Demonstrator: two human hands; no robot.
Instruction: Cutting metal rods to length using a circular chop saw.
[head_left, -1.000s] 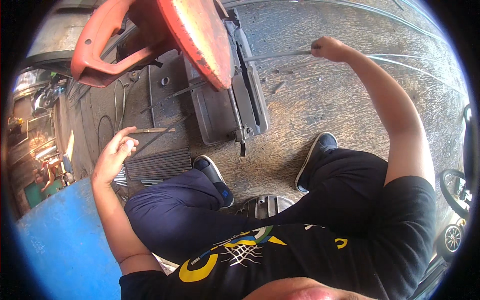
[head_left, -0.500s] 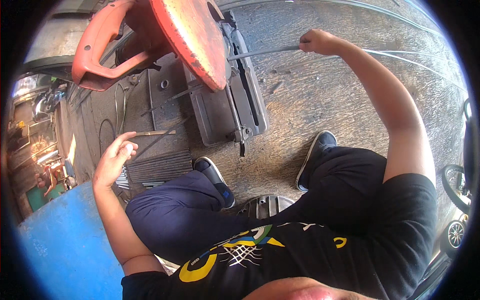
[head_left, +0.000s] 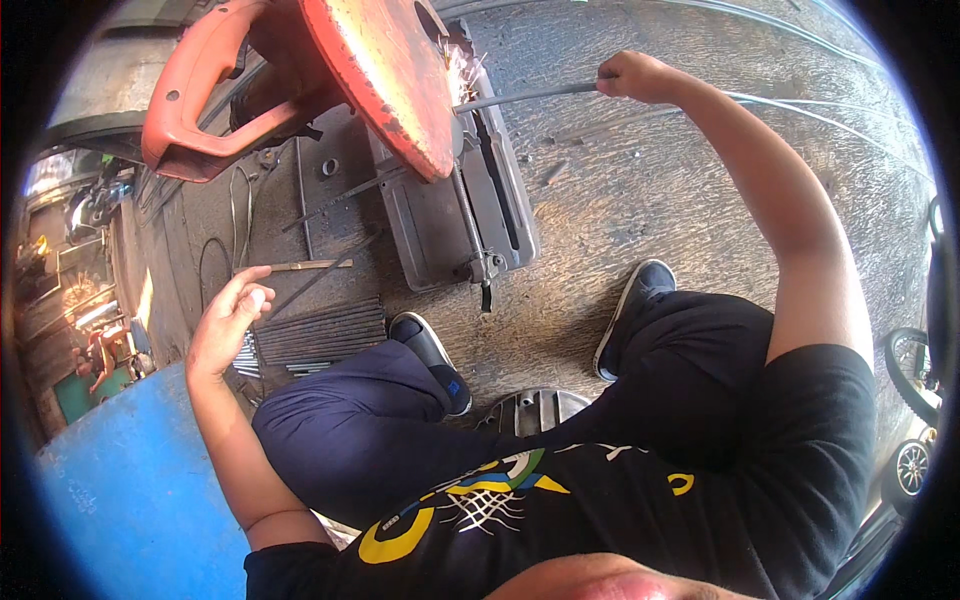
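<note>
My right hand (head_left: 640, 78) is closed round a long grey metal rod (head_left: 530, 98), which runs left to an orange chop saw (head_left: 375, 75). The rod's end meets the cutting disc beside the saw's guard. Bright sparks (head_left: 462, 75) spray there, just above the rod. The saw's dark base (head_left: 425, 225) rests on the floor. My left hand (head_left: 230, 318) hovers at the left, fingers loosely apart, with no clear grip on anything. By its index fingertip lies a thin tan strip (head_left: 312, 265); a dark bar (head_left: 322, 275) slants close by.
Below the saw at left lies a row of cut dark rods (head_left: 325, 335). A blue panel (head_left: 140, 480) fills the lower left. Long thin rods (head_left: 840, 125) stretch across the floor on the right. A small metal ring (head_left: 330, 167) sits left of the base. Wheels (head_left: 908, 468) stand at the right edge.
Sparks have appeared at the saw's disc where the rod meets it. Both hands have stayed nearly where they were.
</note>
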